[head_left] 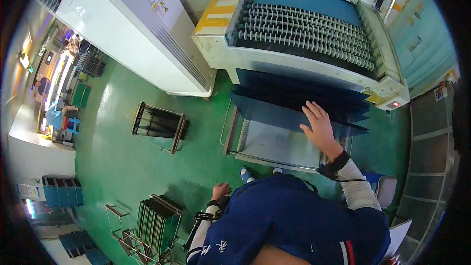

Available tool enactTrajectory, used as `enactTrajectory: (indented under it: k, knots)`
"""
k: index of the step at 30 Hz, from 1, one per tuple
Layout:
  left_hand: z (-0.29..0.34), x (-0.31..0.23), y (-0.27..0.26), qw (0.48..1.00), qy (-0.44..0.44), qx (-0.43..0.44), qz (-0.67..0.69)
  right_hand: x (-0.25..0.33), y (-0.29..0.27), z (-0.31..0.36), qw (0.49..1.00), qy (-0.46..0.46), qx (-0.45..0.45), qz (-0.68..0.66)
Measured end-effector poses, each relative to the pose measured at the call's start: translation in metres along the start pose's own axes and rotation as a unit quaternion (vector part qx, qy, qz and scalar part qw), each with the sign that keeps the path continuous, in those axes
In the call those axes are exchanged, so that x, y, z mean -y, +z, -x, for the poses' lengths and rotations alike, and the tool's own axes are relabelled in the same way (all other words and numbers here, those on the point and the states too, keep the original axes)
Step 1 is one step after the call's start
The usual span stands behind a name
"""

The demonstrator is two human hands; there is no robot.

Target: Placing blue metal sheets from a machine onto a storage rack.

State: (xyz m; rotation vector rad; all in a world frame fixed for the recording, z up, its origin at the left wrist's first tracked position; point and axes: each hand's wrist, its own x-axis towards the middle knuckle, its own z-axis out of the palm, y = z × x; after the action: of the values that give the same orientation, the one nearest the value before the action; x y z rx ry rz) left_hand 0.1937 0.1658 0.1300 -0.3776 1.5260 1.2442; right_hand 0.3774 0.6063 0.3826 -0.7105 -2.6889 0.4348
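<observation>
My right hand point(321, 128) is raised over the near side of several dark blue flat panels point(274, 113), its fingers stretched out and nothing in it. Whether a fingertip touches the nearest panel I cannot tell. The panels lean in a metal rack point(277, 166) right in front of me, below the end of a roller conveyor point(304, 34). Low at my left side hangs my left hand point(222, 191), its fingers curled in with no object showing. A dark band point(338, 163) with a cord circles my right wrist.
A tall white cabinet-like unit point(142, 29) stands left of the conveyor. On the green floor point(108, 147) are a small rack with dark panels point(159, 125) and a cart of upright boards point(157, 221). Grey framed panels point(429, 152) line the right side. Another person point(55, 116) sits far left.
</observation>
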Motion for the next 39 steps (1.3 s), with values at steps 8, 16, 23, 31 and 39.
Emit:
enactTrajectory:
  k: [8, 16, 23, 31, 39]
  knots:
    - [0.014, 0.01, -0.025, 1.0, -0.005, 0.009, 0.018, 0.042, 0.011, 0.023, 0.997, 0.037, -0.016, 0.059]
    - [0.012, 0.022, -0.047, 0.997, -0.009, 0.015, 0.077, 0.053, 0.019, 0.032, 0.997, 0.01, -0.038, 0.067]
    - [0.014, 0.015, -0.052, 0.997, -0.011, 0.032, 0.063, 0.017, 0.048, 0.011, 0.994, 0.085, 0.034, 0.054]
    - [0.004, 0.026, -0.062, 0.998, 0.012, 0.039, 0.04, 0.011, 0.049, -0.004, 0.978, 0.099, 0.151, 0.102]
    - [-0.005, 0.031, -0.062, 0.999, 0.001, 0.036, 0.033, 0.015, 0.04, 0.005, 0.982, 0.083, 0.136, 0.105]
